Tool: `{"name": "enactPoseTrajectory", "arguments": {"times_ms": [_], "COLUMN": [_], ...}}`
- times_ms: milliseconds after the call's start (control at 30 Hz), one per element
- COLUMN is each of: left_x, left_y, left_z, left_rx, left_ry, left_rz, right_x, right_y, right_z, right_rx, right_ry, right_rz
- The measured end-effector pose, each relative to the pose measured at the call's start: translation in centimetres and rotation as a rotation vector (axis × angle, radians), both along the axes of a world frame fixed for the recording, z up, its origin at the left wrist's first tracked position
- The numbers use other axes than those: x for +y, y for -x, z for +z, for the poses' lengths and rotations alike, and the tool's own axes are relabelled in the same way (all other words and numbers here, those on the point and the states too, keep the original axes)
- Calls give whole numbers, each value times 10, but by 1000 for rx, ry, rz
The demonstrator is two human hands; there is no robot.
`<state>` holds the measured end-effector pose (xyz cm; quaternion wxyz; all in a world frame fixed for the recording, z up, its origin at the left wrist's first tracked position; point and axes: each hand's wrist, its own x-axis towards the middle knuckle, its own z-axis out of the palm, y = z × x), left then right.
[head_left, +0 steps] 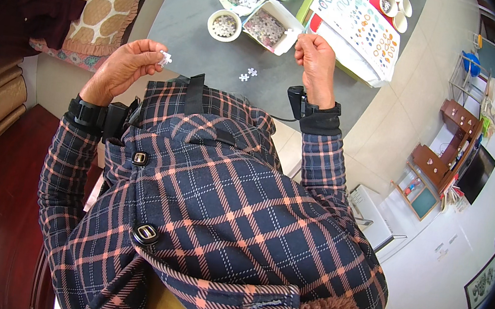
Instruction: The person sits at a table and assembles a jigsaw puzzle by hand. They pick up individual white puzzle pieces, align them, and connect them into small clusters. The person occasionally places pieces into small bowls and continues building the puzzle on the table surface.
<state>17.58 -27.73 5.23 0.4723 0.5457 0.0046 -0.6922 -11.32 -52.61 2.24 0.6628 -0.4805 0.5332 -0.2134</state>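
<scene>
On counter (184, 15): two pieces (252, 72) between left fingers (149, 46) and right fingers (308, 42); box (286, 13) just left of right fingers; tub (222, 39) beyond left fingers, rightward; sheet (358, 28) beyond right fingers.

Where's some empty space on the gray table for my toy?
The gray table has a bare patch bordered by its left edge, the left hand and the round cup of pieces. Another lies between the two loose puzzle pieces and the right hand. It's crowded farther back, with the white box, printed sheet and red cups.
</scene>
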Motion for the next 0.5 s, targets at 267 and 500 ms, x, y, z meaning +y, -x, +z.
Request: {"name": "enactPoseTrajectory", "arguments": {"times_ms": [267,500], "left_x": [0,2], "left_y": [0,0], "left_z": [-1,-2], "left_rx": [2,12], "left_ry": [11,20], "left_rz": [-9,2], "right_x": [4,1], "right_y": [-4,-5], "right_z": [-4,-6], "right_rx": [18,24], "right_ry": [-16,-13], "right_rz": [28,43]}}
